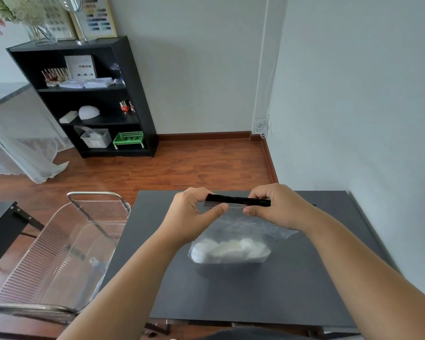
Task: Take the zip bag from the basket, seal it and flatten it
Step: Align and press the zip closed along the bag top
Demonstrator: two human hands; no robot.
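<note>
A clear zip bag with white cotton-like balls in its bottom hangs above the dark table, its lower end resting on the tabletop. A black strip runs along the bag's top edge. My left hand pinches the left end of that top edge, thumb in front. My right hand pinches the right end the same way. The clear ribbed basket with a metal handle stands to the left of the table, and I can see almost nothing inside it.
A black shelf unit stands against the far wall with boxes, a green crate and small items. A curtain hangs at the left. The wall runs close along the table's right side. Another dark table edge lies at far left.
</note>
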